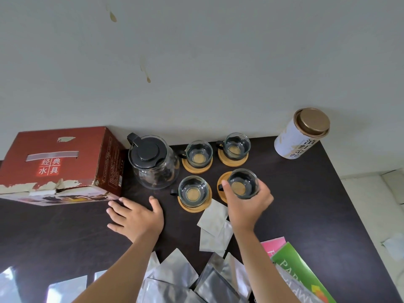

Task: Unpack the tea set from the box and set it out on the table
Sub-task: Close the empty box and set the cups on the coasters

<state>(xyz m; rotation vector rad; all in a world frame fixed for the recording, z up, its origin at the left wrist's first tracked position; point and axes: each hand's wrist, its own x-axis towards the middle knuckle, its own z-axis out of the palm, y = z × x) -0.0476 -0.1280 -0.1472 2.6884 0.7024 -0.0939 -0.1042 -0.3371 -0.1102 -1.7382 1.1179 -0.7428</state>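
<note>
While gripped, round glass cup point(243, 182).

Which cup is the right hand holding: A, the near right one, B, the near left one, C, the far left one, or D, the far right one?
A: the right hand grips the near right cup on its coaster; the left hand lies flat on the table.

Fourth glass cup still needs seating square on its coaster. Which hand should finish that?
Right. The right hand already grips the fourth glass cup over its wooden coaster, near the table's right side. The left hand lies flat on the table by the red box, farther away.
</note>
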